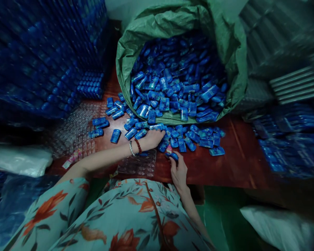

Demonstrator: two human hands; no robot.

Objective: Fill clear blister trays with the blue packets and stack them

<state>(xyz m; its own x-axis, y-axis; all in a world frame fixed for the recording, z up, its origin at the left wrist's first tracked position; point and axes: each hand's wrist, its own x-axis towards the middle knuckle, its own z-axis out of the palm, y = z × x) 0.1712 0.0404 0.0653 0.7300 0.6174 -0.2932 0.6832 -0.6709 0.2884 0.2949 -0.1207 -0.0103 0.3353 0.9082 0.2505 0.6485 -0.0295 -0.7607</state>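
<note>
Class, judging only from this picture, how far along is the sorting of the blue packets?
Done: wrapped blue stacks stand at the left. In hand: the left hand rests on loose packets on the table; the right hand pinches one packet beside a clear tray. Left: the green sack is mostly full.

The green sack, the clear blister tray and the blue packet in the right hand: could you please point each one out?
green sack [157, 26]: head view, on its folded upper rim.
clear blister tray [140, 164]: head view, on its bare middle.
blue packet [173, 156]: head view, on its end at the right hand [179, 172] fingertips.
</note>
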